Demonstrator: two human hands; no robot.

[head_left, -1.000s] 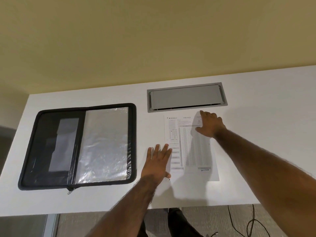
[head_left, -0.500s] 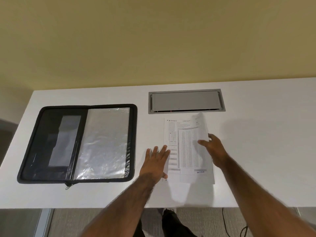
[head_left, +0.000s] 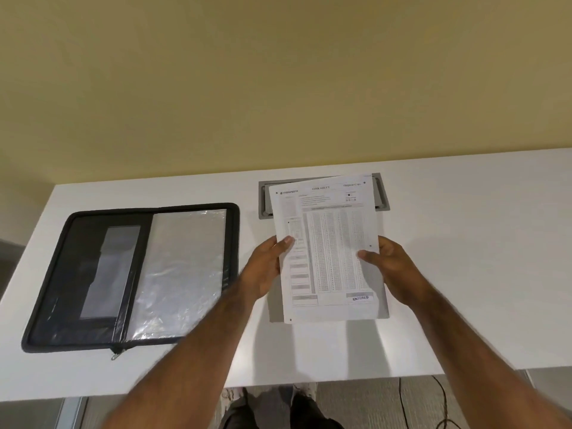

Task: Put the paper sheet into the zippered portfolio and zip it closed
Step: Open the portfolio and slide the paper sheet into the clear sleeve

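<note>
And the sheet is up! A second ago it lay flat on the white surface (head_left: 464, 243) with one palm pressed beside it and the other hand working at its far corner; now it is lifted clear, throwing a grey shadow on the surface beneath. That settles the pick-up, and by the look of things the carry to the portfolio is what comes next.

Over on the left, the black zippered fabric portfolio (head_left: 130, 277) lies wide open and flat, dark pocketed panel on its left half, shiny clear plastic sleeve on its right. Its metal zipper pull (head_left: 117, 355) sticks out at the near edge, so the zipping is not yet begun and nothing has gone inside.

Moving right, the left hand (head_left: 266, 267) pinches the left edge of the white printed paper sheet with rows of small bubbles (head_left: 328, 249), thumb on top, fingers tucked behind. The sheet hangs between both hands, printed face towards the camera, its top edge covering part of the grey rectangular cable hatch (head_left: 382, 199) set into the surface.

Then the right hand (head_left: 390, 264) grips the right edge the same way, thumb laid across the print. Both hands are closed on the paper, and the portfolio sits just beside the left hand: a short sweep leftwards should bring the sheet over the clear sleeve.
</note>
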